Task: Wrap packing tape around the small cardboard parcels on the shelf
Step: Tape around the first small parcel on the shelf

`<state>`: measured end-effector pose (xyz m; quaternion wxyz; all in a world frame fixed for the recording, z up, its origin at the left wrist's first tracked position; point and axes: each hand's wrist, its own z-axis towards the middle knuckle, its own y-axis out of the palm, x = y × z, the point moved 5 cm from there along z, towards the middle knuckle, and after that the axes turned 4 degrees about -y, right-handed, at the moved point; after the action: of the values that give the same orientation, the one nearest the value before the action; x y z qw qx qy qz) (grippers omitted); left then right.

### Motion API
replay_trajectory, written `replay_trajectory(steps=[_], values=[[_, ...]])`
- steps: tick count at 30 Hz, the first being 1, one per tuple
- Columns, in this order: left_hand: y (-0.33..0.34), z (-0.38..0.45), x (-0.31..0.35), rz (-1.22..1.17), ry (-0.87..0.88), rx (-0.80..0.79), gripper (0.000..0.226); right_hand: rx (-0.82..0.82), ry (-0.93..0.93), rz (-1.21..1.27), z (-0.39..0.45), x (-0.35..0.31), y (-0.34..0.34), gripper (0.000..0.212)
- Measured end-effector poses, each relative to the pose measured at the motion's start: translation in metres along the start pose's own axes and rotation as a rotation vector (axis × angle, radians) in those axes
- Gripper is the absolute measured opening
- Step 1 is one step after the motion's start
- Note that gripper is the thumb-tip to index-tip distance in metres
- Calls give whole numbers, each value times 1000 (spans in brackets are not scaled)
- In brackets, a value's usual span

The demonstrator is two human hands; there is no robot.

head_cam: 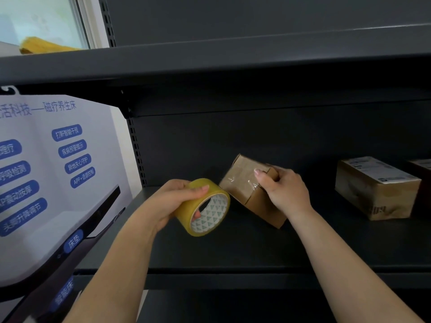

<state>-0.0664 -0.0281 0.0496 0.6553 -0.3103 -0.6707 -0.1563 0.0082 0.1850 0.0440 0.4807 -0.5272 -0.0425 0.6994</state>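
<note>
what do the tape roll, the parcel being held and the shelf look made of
Tape roll: glossy yellowish plastic film on a printed, probably card, core. Small parcel: matte brown cardboard, with shiny wrinkled clear tape across it. Shelf: likely metal, with a dark grey matte painted look.

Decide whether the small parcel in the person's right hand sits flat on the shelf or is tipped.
Tipped. The small parcel leans on a lower edge, its top face slanting, gripped by the right hand; the labelled box nearby lies flat.

Matt dark metal shelf (233,248), plain brown cardboard parcel (256,201) with shiny clear film crinkling over it, and a glossy yellowish plastic tape roll (205,206) with printed paper core.
</note>
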Motion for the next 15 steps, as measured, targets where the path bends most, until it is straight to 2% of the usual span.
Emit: replay_trajectory(steps=[2,5,8,10,12,14,15], values=[[2,4,-3,77,-32,17,31,30,71,60,2,6,-3,34],[11,7,-13,210,-97,76,29,77,294,364,3,24,-11,41],[18,11,-17,205,-85,96,29,30,362,380,0,32,-5,46],[18,10,-16,221,-109,99,30,83,334,354,-3,31,-2,52],[19,9,-14,243,-129,82,33,159,245,376,-2,25,-3,42],[21,3,-14,225,-136,84,32,198,65,301,1,14,-7,28],[23,0,-13,204,-131,89,29,194,-40,266,2,7,-10,28]])
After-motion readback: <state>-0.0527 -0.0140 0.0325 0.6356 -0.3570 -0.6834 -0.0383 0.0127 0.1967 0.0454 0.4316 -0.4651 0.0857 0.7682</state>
